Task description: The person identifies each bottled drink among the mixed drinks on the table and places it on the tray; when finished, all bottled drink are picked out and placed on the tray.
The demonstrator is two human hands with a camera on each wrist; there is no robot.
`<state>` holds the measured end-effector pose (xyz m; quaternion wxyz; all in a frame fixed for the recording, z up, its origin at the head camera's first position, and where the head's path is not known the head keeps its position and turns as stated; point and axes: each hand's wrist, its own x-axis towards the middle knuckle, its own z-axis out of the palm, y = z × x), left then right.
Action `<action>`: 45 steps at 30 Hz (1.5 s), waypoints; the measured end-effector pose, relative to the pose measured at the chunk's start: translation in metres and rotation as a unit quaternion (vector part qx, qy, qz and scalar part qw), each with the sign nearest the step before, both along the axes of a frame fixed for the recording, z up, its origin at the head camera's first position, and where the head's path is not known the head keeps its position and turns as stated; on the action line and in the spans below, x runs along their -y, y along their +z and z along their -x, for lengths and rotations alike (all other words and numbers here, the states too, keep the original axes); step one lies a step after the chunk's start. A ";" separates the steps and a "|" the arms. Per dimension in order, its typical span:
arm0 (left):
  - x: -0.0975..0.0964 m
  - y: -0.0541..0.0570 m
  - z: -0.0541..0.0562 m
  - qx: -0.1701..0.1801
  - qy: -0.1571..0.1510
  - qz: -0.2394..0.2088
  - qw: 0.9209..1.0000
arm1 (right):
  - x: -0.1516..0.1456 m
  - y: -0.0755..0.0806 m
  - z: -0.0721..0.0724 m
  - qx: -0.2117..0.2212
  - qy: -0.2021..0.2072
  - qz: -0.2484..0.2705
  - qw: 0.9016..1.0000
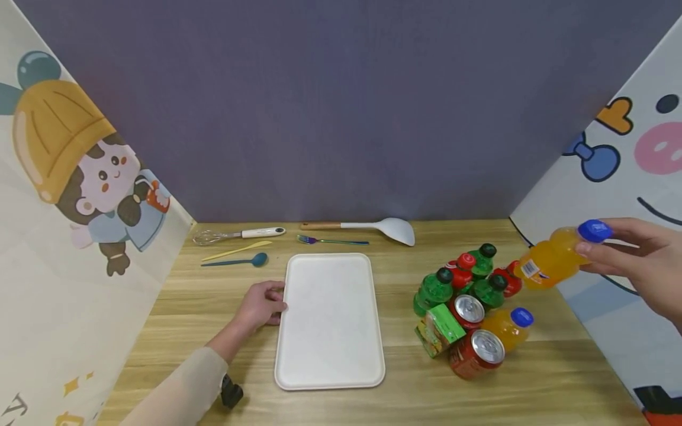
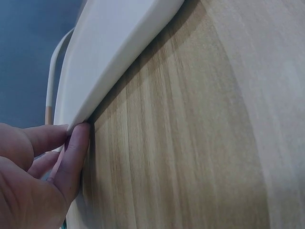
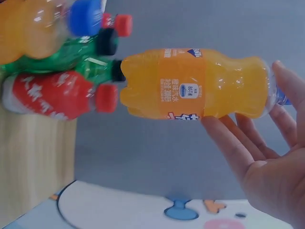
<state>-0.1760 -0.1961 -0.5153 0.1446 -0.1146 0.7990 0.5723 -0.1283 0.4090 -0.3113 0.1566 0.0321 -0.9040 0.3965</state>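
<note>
My right hand point(image 1: 647, 260) holds an orange soda bottle point(image 1: 551, 258) near its blue cap, in the air above the right side of the table. In the right wrist view the bottle point(image 3: 186, 85) is full and has an orange label. At the left edge of a white tray point(image 1: 330, 322), my left hand point(image 1: 261, 306) pinches the rim. The left wrist view shows thumb and fingertips meeting at the tray's edge point(image 2: 102, 78). Below the raised bottle stand green bottles point(image 1: 434, 291), red bottles point(image 3: 52, 95), soda cans point(image 1: 476, 354), a green carton point(image 1: 440, 329) and another orange soda bottle point(image 1: 506, 328).
Behind the tray lie a whisk point(image 1: 240, 234), a yellow utensil point(image 1: 237, 251), a blue spoon point(image 1: 259, 259), a fork point(image 1: 333, 241) and a white spatula point(image 1: 394, 229). A dark partition point(image 1: 341, 118) rises at the back; printed panels flank the wooden table point(image 1: 213, 319).
</note>
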 end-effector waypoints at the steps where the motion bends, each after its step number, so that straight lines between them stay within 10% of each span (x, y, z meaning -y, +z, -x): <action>1: 0.000 0.000 0.000 0.000 -0.001 0.001 1.000 | 0.005 0.004 0.001 0.006 -0.006 -0.010 1.000; 12: 0.001 0.002 0.000 -0.004 -0.001 0.001 1.000 | 0.059 0.035 0.027 0.021 0.037 -0.044 0.998; 23: -0.001 0.003 -0.002 -0.006 -0.004 0.014 1.000 | 0.131 0.042 0.060 0.081 0.134 0.047 0.987; 45: -0.001 0.003 0.002 -0.005 0.003 0.011 1.000 | 0.277 -0.004 0.119 0.174 0.224 0.126 0.951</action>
